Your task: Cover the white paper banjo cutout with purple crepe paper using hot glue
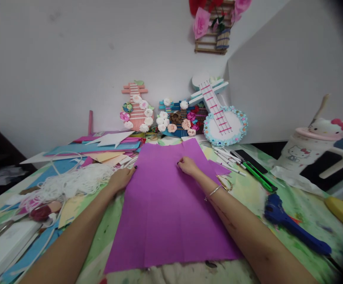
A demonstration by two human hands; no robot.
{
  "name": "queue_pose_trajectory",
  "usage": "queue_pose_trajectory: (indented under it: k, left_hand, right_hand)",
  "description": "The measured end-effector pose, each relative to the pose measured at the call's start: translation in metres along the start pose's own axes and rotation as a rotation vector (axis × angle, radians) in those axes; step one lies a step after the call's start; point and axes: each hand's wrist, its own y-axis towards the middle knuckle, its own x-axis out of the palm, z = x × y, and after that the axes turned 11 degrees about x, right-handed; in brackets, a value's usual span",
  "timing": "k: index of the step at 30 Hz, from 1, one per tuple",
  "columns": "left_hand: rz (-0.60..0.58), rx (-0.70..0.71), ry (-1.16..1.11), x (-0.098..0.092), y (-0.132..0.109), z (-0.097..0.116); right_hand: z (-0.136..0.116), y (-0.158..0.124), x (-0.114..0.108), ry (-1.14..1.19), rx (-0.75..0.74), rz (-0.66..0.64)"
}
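A large purple sheet of crepe paper (162,205) lies spread before me, with faint lengthwise creases. At its left edge rests my left hand (122,178), fingers stretched forward with a fingertip at the paper's border; its other fingers are partly hidden. My right hand (187,165) is over the upper right part of the sheet, fingers curled together with nothing visible in them. A small purple scrap (219,168) sticks out beside the sheet, past my right wrist.
On the right lie white sticks (229,159), a green utility knife (258,176), a dark phone (250,161), a blue glue gun (297,228) and a lidded cup (301,152). White cord (71,183) and coloured paper (94,148) crowd the left. Flower-trimmed model instruments (219,118) stand at the wall.
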Motion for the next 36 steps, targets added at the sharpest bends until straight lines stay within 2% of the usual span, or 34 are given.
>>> queue_pose_trajectory:
  k: [7,14,19,25,30,36]
  left_hand:
    - [-0.001,0.006,0.006,0.000,0.000,0.001]
    - [-0.007,0.011,0.005,0.001,0.000,0.000]
    - [-0.010,0.016,0.001,0.002,0.001,-0.002]
    - [-0.003,0.008,0.010,0.003,0.002,-0.002]
    - [0.002,0.028,0.003,0.003,0.002,-0.002]
    - [0.038,0.071,0.003,-0.004,0.002,-0.006]
  right_hand:
    - [0.009,0.009,-0.003,0.033,0.032,-0.004]
    - [0.035,0.019,-0.029,-0.026,0.140,0.045]
    - [0.044,0.022,-0.042,-0.054,0.219,0.132]
    - [0.041,0.013,-0.040,-0.043,0.374,0.252]
    - [0.043,0.012,-0.041,0.024,0.435,0.265]
    - [0.056,0.023,-0.054,0.181,0.441,0.217]
